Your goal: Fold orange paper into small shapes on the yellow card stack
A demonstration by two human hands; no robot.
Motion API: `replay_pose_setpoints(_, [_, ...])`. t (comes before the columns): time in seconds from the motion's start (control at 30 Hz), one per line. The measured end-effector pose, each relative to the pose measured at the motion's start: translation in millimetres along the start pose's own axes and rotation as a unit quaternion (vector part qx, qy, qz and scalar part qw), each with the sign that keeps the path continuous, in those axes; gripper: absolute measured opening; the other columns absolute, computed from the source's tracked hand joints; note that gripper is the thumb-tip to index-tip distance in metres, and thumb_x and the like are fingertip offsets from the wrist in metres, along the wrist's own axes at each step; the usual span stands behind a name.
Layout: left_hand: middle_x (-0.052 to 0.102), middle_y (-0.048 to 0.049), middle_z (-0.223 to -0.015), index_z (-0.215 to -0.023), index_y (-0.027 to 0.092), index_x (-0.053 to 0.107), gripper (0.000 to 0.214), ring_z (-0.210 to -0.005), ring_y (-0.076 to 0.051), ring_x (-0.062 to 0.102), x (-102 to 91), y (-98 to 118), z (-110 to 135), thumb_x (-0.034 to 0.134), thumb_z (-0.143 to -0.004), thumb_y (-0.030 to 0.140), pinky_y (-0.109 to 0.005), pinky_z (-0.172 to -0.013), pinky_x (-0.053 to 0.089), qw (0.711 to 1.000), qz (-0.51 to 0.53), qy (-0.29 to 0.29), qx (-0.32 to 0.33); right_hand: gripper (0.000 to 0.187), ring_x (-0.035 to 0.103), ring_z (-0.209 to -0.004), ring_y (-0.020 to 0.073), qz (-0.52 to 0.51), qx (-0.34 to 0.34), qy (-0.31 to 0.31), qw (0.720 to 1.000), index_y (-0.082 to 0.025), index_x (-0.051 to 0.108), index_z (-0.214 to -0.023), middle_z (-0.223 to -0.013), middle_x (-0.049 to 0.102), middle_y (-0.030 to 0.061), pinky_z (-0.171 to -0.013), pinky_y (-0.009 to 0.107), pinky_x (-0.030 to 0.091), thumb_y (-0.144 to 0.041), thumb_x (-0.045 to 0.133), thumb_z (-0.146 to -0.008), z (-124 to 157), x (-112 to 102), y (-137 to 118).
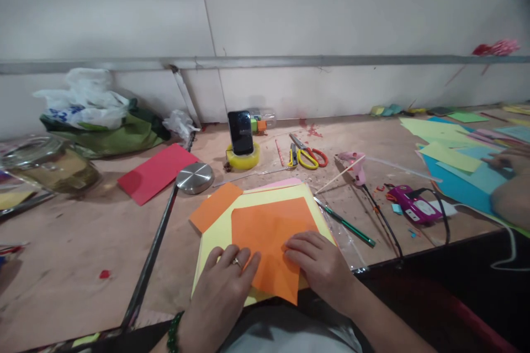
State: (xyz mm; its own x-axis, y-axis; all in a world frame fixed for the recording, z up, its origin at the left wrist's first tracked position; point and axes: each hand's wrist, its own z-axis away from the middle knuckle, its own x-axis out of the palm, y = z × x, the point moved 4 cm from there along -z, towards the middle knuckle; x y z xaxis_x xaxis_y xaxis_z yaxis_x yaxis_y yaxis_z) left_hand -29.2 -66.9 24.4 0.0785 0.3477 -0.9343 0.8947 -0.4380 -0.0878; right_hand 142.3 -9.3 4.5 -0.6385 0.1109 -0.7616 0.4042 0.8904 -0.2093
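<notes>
A folded orange paper sheet (269, 234) lies on a stack of yellow paper (219, 231) at the table's near edge. My left hand (221, 289) rests flat on the orange sheet's left corner, fingers stretched out, a ring on one finger. My right hand (321, 265) presses on the sheet's right side with its fingers curled down onto a fold. A second orange sheet (213, 207) and a pink sheet (279, 183) poke out from under the stack.
A green pencil (345, 224), scissors (308, 155), a pink glue gun (356, 165), a purple glue gun (412, 204), a phone (240, 132) on a tape roll, a red sheet (157, 172) and a round metal lid (194, 177) lie about. Another person's hand (511, 162) is over coloured papers at right.
</notes>
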Motion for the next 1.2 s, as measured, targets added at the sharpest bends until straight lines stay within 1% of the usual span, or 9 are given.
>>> replay_pose_setpoints(0.17, [0.068, -0.0027, -0.090, -0.099, 0.019, 0.064, 0.026, -0.078, -0.020, 0.058, 12.0, -9.0, 1.9, 0.059, -0.078, 0.005, -0.035, -0.073, 0.039, 0.997, 0.033, -0.070, -0.026, 0.030, 0.062, -0.098, 0.0230, -0.019, 0.017, -0.036, 0.999, -0.014, 0.062, -0.103, -0.104, 0.072, 0.0115, -0.082, 0.039, 0.052, -0.002, 0.039, -0.088, 7.1, 5.7, 7.2])
replay_pose_setpoints(0.43, [0.064, -0.0049, -0.085, -0.082, 0.020, 0.066, 0.025, -0.079, -0.023, 0.060, 25.1, -17.9, 3.8, 0.045, -0.086, 0.006, -0.037, -0.072, 0.045, 0.964, 0.154, -0.146, -0.164, 0.031, 0.060, -0.085, 0.0217, -0.112, 0.073, -0.124, 0.983, -0.017, 0.059, -0.108, -0.094, 0.069, 0.0082, -0.071, 0.035, 0.053, 0.000, 0.051, -0.083, -1.4, 6.8, 25.9])
replay_pose_setpoints(0.57, [0.060, -0.0052, -0.083, -0.076, 0.018, 0.060, 0.024, -0.077, -0.020, 0.060, 28.5, -27.5, 2.0, 0.042, -0.092, 0.017, -0.033, -0.069, 0.048, 0.940, 0.190, -0.159, -0.233, 0.033, 0.060, -0.087, 0.0234, -0.088, 0.159, -0.112, 0.977, -0.018, 0.056, -0.116, -0.093, 0.067, 0.0082, -0.074, 0.037, 0.054, -0.007, 0.056, -0.085, 0.2, 9.8, 45.9])
replay_pose_setpoints(0.67, [0.057, -0.0047, -0.083, -0.070, 0.018, 0.056, 0.029, -0.070, -0.018, 0.060, 30.2, -31.9, 1.5, 0.039, -0.094, 0.022, -0.031, -0.065, 0.048, 0.938, 0.177, -0.156, -0.252, 0.031, 0.061, -0.084, 0.0237, -0.057, 0.191, -0.089, 0.976, -0.018, 0.055, -0.119, -0.089, 0.066, 0.0082, -0.072, 0.038, 0.055, -0.016, 0.057, -0.088, 4.3, 13.5, 58.0])
replay_pose_setpoints(0.77, [0.057, -0.0039, -0.082, -0.075, 0.018, 0.056, 0.024, -0.071, -0.018, 0.060, 33.4, -32.9, 3.2, 0.041, -0.093, 0.023, -0.030, -0.064, 0.049, 0.948, 0.148, -0.134, -0.246, 0.034, 0.060, -0.077, 0.0225, -0.012, 0.187, -0.055, 0.981, -0.017, 0.052, -0.124, -0.081, 0.065, 0.0062, -0.069, 0.036, 0.054, -0.021, 0.055, -0.090, 7.5, 15.8, 62.8])
replay_pose_setpoints(0.83, [0.059, -0.0048, -0.087, -0.098, 0.016, 0.059, 0.017, -0.073, -0.019, 0.061, 35.2, -31.9, 5.2, 0.044, -0.092, 0.022, -0.030, -0.063, 0.050, 0.961, 0.114, -0.100, -0.233, 0.040, 0.059, -0.076, 0.0229, 0.033, 0.171, -0.028, 0.984, -0.014, 0.048, -0.130, -0.083, 0.064, 0.0078, -0.068, 0.037, 0.054, -0.022, 0.053, -0.091, 7.2, 14.7, 60.4])
replay_pose_setpoints(0.93, [0.061, -0.0070, -0.093, -0.131, 0.014, 0.044, 0.039, -0.073, -0.019, 0.061, 37.6, -27.8, 8.1, 0.045, -0.092, 0.019, -0.029, -0.059, 0.050, 0.977, 0.034, -0.059, -0.203, 0.032, 0.059, -0.088, 0.0235, 0.087, 0.112, -0.008, 0.990, -0.014, 0.053, -0.125, -0.101, 0.064, 0.0135, -0.075, 0.037, 0.055, -0.016, 0.046, -0.093, 1.6, 10.2, 48.5])
replay_pose_setpoints(1.07, [0.059, -0.0100, -0.104, -0.133, 0.022, 0.045, 0.052, -0.081, -0.020, 0.060, 36.5, -17.3, 8.1, 0.043, -0.085, 0.001, -0.031, -0.069, 0.052, 0.992, -0.048, -0.020, -0.112, 0.021, 0.056, -0.100, 0.0231, 0.086, -0.032, -0.068, 0.994, -0.018, 0.063, -0.106, -0.109, 0.063, 0.0120, -0.084, 0.037, 0.052, -0.011, 0.049, -0.092, -8.8, 8.3, 26.0])
replay_pose_setpoints(1.2, [0.058, -0.0098, -0.105, -0.125, 0.023, 0.053, 0.053, -0.083, -0.021, 0.058, 37.5, -4.9, 4.3, 0.048, -0.079, -0.003, -0.033, -0.069, 0.051, 0.998, -0.023, -0.058, 0.015, 0.018, 0.057, -0.093, 0.0233, 0.072, -0.035, -0.157, 0.984, -0.015, 0.063, -0.104, -0.100, 0.065, 0.0093, -0.081, 0.037, 0.052, -0.014, 0.063, -0.086, -13.1, 12.6, 17.5])
